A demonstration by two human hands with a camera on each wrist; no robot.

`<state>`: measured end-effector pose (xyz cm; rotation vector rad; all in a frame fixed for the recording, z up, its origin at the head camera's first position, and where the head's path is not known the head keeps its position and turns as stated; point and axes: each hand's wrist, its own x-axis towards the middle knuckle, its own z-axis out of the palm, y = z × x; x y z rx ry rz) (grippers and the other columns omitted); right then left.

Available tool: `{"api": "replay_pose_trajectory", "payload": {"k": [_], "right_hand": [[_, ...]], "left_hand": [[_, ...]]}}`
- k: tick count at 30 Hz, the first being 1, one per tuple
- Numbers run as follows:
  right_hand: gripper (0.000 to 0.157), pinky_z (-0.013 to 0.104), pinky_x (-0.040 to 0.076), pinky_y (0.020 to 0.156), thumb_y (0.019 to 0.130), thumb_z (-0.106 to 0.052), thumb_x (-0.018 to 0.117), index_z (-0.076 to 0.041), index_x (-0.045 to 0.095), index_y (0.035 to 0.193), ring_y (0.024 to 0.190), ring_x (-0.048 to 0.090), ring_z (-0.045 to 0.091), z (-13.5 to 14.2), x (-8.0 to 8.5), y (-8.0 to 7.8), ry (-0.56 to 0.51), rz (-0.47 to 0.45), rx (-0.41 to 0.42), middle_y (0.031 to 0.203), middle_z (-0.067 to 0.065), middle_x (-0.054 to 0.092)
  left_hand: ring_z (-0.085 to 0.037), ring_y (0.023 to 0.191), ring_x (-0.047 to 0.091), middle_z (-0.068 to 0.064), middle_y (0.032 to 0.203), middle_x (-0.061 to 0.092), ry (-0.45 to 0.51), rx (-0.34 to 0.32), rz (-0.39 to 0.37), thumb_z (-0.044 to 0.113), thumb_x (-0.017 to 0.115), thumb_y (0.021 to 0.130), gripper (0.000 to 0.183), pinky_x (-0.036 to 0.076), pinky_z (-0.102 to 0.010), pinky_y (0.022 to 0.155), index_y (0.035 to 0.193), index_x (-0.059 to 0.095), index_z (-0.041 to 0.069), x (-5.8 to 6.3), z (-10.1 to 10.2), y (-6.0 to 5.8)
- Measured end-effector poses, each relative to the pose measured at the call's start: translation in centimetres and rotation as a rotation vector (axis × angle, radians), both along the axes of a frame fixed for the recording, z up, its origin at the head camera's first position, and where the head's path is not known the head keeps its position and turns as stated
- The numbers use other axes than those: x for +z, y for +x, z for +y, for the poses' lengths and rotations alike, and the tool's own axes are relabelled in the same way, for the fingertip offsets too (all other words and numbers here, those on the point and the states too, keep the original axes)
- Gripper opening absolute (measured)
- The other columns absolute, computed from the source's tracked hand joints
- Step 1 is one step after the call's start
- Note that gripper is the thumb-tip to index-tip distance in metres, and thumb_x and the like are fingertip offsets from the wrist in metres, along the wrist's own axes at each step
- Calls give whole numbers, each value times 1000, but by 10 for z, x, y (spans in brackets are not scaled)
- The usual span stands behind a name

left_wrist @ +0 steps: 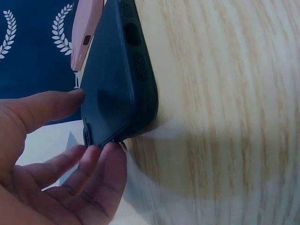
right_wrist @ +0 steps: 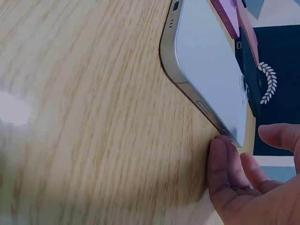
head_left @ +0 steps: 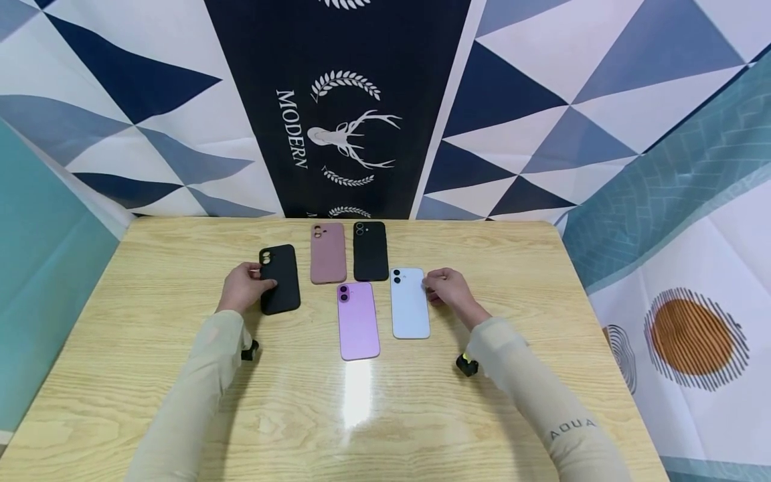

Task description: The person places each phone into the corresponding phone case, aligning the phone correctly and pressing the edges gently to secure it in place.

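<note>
Left hand [head_left: 241, 289]: thumb and fingers pinch the edge of a black case [head_left: 280, 280], left of centre in the frame. Right hand [head_left: 450, 289]: partly open, fingertips touching the right edge of a white phone [head_left: 410, 304], thumb apart. Between case and white phone: purple phone [head_left: 359, 323], at centre. Above it: pink case [head_left: 328, 253]; black item [head_left: 370, 252], phone or case unclear. All on worktop [head_left: 289, 415]; patterned cloth [head_left: 512, 53] across the top.

Black case [left_wrist: 110, 70] cut off by left-wrist view's top edge, white phone [right_wrist: 211, 61] by right-wrist view's top edge, left sleeve [head_left: 187, 402] and right sleeve [head_left: 539, 391] by head view's bottom edge, uppermost wreath [head_left: 345, 4] by its top edge
</note>
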<state>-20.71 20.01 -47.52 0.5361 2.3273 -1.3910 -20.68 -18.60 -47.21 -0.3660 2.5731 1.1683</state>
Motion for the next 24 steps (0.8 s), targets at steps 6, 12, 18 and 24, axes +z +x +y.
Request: {"api": "replay_pose_trajectory", "payload": {"k": [6, 12, 18, 24], "right_hand": [[51, 24, 52, 63, 91, -23, 58, -3, 41, 134, 74, 58, 16, -4, -3, -1, 77, 4, 43, 103, 15, 58], [62, 27, 50, 69, 87, -27, 66, -6, 37, 138, 84, 57, 21, -9, -6, -4, 193, -8, 95, 120, 18, 54], [71, 44, 40, 104, 83, -28, 71, -4, 34, 139, 120, 46, 31, -14, -6, -4, 238, 21, 137, 139, 21, 43], [79, 44, 40, 105, 79, -28, 75, -1, 32, 141, 122, 46, 32, -17, -7, -4, 310, 53, 216, 139, 22, 43]], "left_hand": [[-40, 120, 45, -28, 132, 45, -33, 7, -52, 29, 63, 88, 76, 39, -50, 103, 143, 25, -6, 1, 3, -3], [-42, 120, 45, -29, 131, 45, -80, 10, -56, 32, 66, 85, 78, 40, -51, 103, 140, 30, -10, -1, 6, -6], [-42, 118, 46, -30, 131, 45, -118, 17, -70, 31, 66, 85, 74, 42, -50, 100, 137, 35, -11, -3, 7, -8], [-43, 117, 47, -31, 130, 47, -141, 16, -65, 30, 67, 85, 70, 43, -51, 99, 135, 38, -12, -2, 8, -8]]}}
